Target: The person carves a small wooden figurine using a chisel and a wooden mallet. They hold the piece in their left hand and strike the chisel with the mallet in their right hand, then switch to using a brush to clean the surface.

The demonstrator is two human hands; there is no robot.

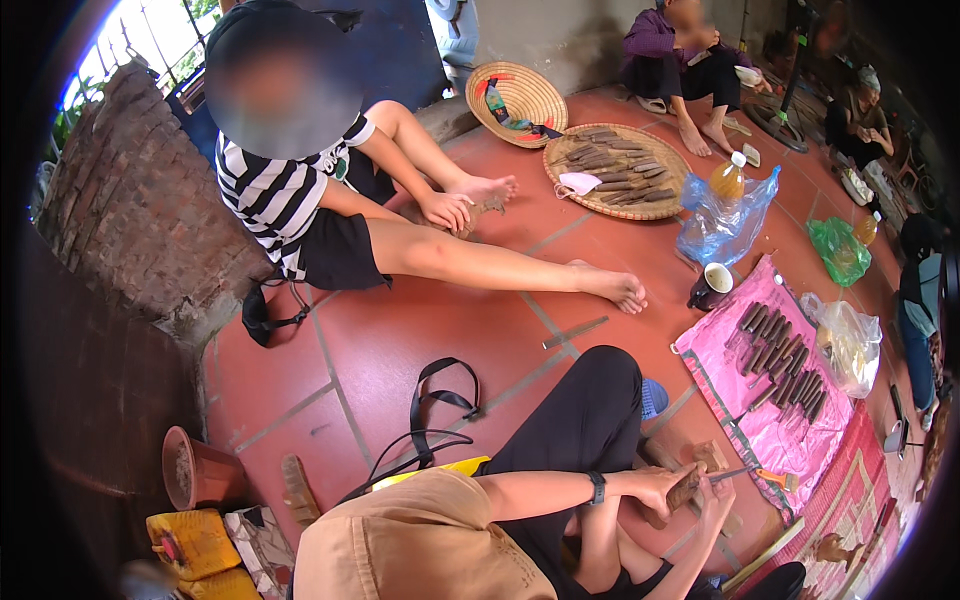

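At the lower right, my left hand [654, 490], with a dark band on its wrist, is closed round a short brown wooden piece [684, 491]. Just right of it, my right hand [716, 498] is closed on a thin-bladed metal tool [730, 473], whose blade lies close to the wood's upper end. The tool's grip is hidden by my fingers. Wooden blocks [708, 455] lie on the floor beside and beneath my hands. An orange-handled tool [778, 480] rests at the near edge of a pink sheet [735, 420].
Several dark wooden pieces [783, 360] lie on the pink sheet. Farther off stand a round woven tray [640, 212] of similar pieces, a cup [713, 285] and a blue plastic bag [728, 235]. Across from me, a person in stripes [265, 190] grips a block. A bucket [210, 470] stands left.
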